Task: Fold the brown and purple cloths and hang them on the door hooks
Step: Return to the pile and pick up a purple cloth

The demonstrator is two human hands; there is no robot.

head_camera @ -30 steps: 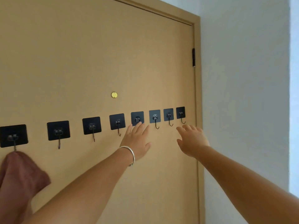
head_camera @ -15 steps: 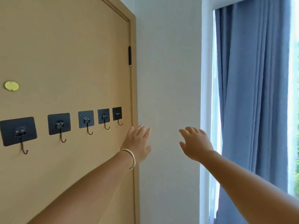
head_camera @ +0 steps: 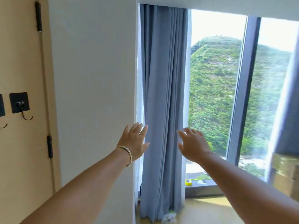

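Note:
My left hand (head_camera: 135, 141), with a thin bangle on the wrist, is stretched out in front of the white wall, fingers apart and holding nothing. My right hand (head_camera: 192, 143) is raised beside it in front of the blue curtain, also spread and holding nothing. At the far left stands the tan door (head_camera: 19, 62) with one black adhesive hook (head_camera: 19, 104) fully in view and part of another at the frame's edge. Neither the brown nor the purple cloth is in view.
A white wall section (head_camera: 93, 78) separates the door from a tall window (head_camera: 215, 94) with a blue curtain (head_camera: 161, 94). A yellow tape roll (head_camera: 188, 182) lies on the sill. A small white object (head_camera: 169, 218) sits on the wooden floor below the curtain.
The view has swung right, away from the door. The row of hooks and the hanging brown cloth have slid out of frame; the window and curtain now fill the right side. Both hands stay raised and spread.

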